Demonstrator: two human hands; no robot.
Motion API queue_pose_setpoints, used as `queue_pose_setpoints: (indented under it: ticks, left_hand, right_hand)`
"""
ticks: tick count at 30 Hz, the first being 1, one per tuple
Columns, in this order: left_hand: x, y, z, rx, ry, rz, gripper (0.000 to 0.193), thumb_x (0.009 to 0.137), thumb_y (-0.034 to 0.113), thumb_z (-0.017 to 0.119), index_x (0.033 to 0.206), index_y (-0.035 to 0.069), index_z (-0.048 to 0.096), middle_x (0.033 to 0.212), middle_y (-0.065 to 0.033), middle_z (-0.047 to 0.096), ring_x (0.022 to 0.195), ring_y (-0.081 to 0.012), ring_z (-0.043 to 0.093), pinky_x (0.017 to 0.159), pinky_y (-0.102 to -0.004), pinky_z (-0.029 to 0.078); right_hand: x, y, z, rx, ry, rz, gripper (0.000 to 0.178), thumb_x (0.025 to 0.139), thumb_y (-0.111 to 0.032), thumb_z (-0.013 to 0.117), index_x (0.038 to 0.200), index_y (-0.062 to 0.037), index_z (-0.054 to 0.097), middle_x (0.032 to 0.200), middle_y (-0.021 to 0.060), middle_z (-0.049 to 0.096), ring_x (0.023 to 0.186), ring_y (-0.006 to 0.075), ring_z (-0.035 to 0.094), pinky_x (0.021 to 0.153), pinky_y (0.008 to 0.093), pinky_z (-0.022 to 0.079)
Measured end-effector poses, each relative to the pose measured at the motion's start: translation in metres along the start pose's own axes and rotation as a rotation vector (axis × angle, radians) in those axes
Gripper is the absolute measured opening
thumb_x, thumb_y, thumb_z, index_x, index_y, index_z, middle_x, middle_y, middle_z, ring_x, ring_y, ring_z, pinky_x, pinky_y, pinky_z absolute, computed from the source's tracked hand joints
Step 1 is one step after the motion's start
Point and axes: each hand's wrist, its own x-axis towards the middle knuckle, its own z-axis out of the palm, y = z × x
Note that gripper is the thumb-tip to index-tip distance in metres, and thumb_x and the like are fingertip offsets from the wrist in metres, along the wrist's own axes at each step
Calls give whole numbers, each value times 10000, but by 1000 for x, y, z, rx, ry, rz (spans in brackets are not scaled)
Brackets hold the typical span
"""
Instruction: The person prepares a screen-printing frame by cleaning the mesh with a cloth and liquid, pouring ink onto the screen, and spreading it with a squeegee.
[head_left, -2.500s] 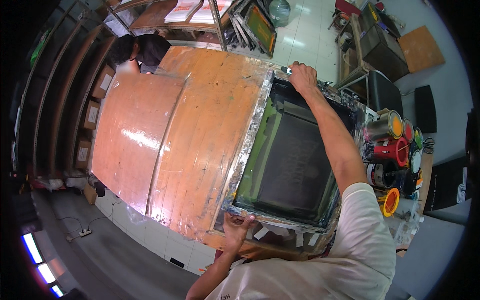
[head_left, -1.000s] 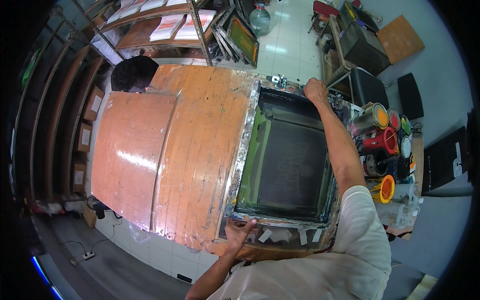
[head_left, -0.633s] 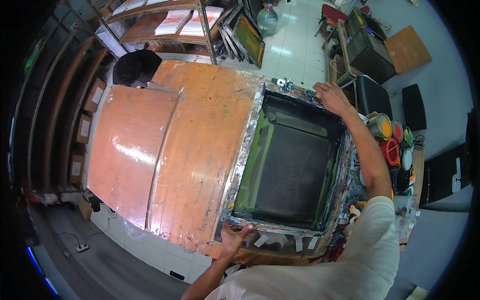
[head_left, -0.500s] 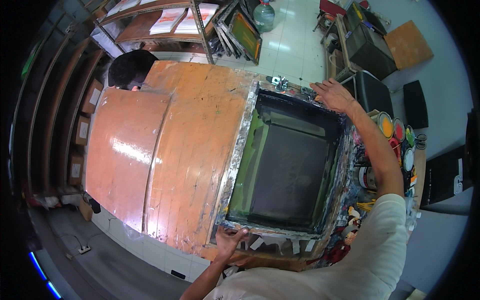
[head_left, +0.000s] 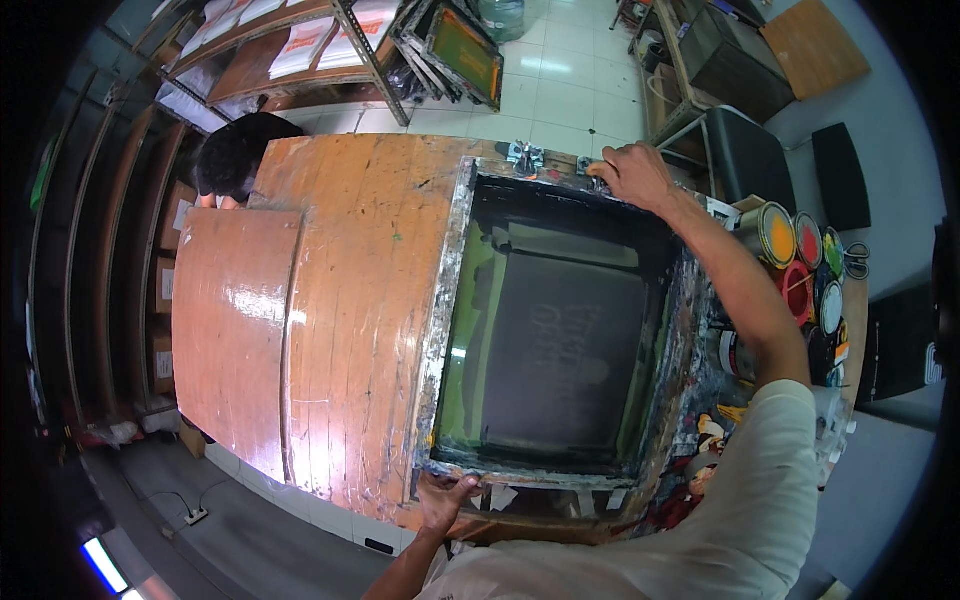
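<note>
A screen printing frame (head_left: 448, 240) with dark, green-edged mesh lies on the wooden table (head_left: 365, 260); faint lettering shows in the mesh. My left hand (head_left: 440, 503) holds the frame's near left corner, thumb up along its rim and the other fingers partly hidden beneath. At the far edge, my right hand (head_left: 637, 178) is closed with its fingertips on a small metal hinge clamp (head_left: 590, 170), mostly covered by the fingers. A second metal clamp (head_left: 525, 158) sits to its left on the far edge of the frame.
Open paint cans (head_left: 770, 235) and scissors (head_left: 856, 261) stand at the right. A glossy brown board (head_left: 240, 320) covers the table's left end, where another person's dark-haired head (head_left: 235, 160) shows. Shelves (head_left: 340, 30) and stacked screens (head_left: 460, 60) are behind.
The view has shifted a little, so table and frame appear farther left. My right hand's fingers look more curled at the clamp. My left hand stays on the frame's corner.
</note>
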Motion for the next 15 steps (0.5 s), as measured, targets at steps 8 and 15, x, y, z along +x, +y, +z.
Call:
queue_pose_setpoints:
  ticks: [8, 15]
  left_hand:
    - [-6, 13, 11, -40, 65, -12, 420, 810, -46, 793, 1118, -134, 523, 981, -221, 697, 783, -288, 736, 671, -386, 667]
    - [-7, 22, 7, 66, -4, -57, 455, 816, 8, 817, 1106, -139, 499, 951, -232, 696, 759, -285, 737, 653, -382, 659]
  right_hand:
    - [-18, -12, 13, 92, 206, -59, 179, 973, -182, 578, 1067, -46, 645, 907, 160, 670, 886, 396, 644, 801, 492, 507]
    - [-14, -14, 13, -32, 70, 48, 116, 969, -156, 539, 959, -43, 561, 907, 172, 684, 856, 406, 665, 784, 514, 510]
